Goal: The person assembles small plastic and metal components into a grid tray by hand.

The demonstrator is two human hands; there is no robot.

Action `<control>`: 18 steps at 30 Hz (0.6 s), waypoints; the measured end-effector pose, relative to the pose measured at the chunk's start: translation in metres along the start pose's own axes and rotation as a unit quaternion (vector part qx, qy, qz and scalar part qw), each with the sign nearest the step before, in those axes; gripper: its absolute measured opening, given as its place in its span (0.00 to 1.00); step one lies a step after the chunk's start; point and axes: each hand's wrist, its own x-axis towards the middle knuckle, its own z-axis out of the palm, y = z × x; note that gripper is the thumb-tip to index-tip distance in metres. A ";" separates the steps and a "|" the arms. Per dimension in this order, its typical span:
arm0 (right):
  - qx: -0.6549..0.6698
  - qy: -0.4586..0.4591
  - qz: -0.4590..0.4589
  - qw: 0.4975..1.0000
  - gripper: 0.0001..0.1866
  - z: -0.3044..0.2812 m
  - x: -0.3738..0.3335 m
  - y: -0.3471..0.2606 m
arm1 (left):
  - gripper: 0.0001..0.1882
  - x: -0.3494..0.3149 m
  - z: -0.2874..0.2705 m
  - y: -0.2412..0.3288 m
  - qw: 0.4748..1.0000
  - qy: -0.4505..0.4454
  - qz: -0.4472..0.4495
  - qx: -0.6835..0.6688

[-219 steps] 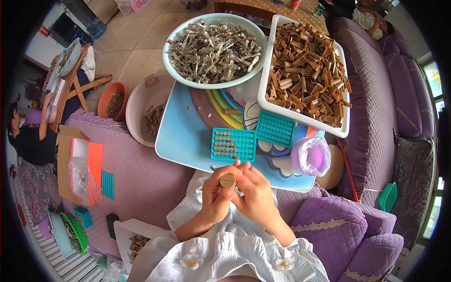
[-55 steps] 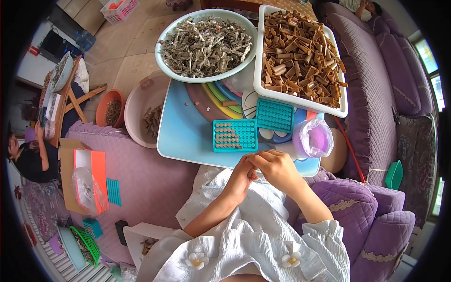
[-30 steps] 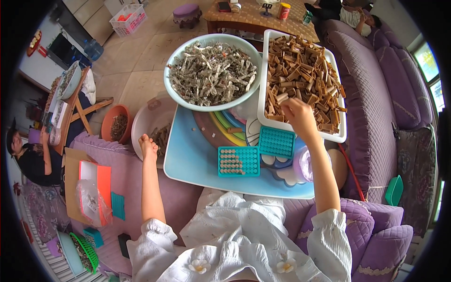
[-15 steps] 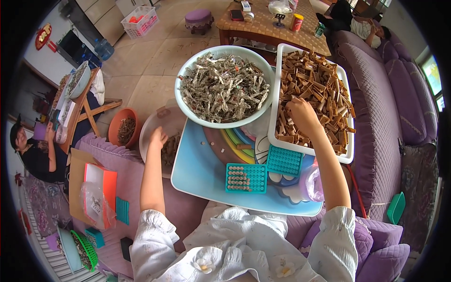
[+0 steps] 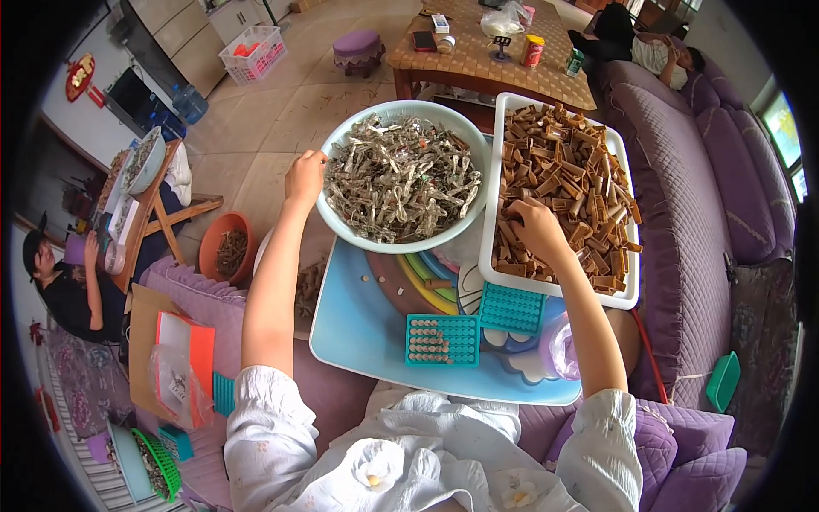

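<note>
My left hand [image 5: 305, 177] is at the left rim of a pale blue basin [image 5: 329, 212], fingers curled in; anything between them is hidden. Glossy, crumpled grey-brown strips [image 5: 401, 179] fill the basin. To its right, a white rectangular tray [image 5: 627, 297] holds a heap of short brown trough-shaped pieces [image 5: 589, 183]. My right hand [image 5: 536, 229] reaches down into that heap near the tray's left side, fingers bent among the pieces; what they grip does not show. On the blue board [image 5: 358, 328] in front lie a turquoise grid tray [image 5: 465, 341] partly filled with small round plugs and another turquoise grid tray [image 5: 512, 309].
A large bowl [image 5: 266, 247] stands under my left forearm, beside an orange bucket [image 5: 223, 247]. A plastic-lined tub [image 5: 560, 348] sits at the board's right edge. Purple sofa seats [image 5: 674, 256] flank me. Another person [image 5: 72, 282] sits at a side table, left.
My left hand has moved up and right from over the large bowl to the basin's rim. My right hand has shifted slightly down and left in the tray.
</note>
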 end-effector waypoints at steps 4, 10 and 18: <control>-0.023 0.098 -0.098 0.990 0.07 0.004 -0.003 0.006 | 0.06 -0.010 -0.001 0.004 0.991 0.086 0.003 -0.100; 0.095 0.160 0.003 0.982 0.06 -0.001 -0.009 -0.001 | 0.07 -0.018 -0.024 0.028 0.963 0.106 0.028 -0.247; 0.110 0.216 -0.006 0.970 0.06 -0.015 -0.037 0.001 | 0.07 0.017 -0.087 0.083 0.890 0.157 0.023 -0.428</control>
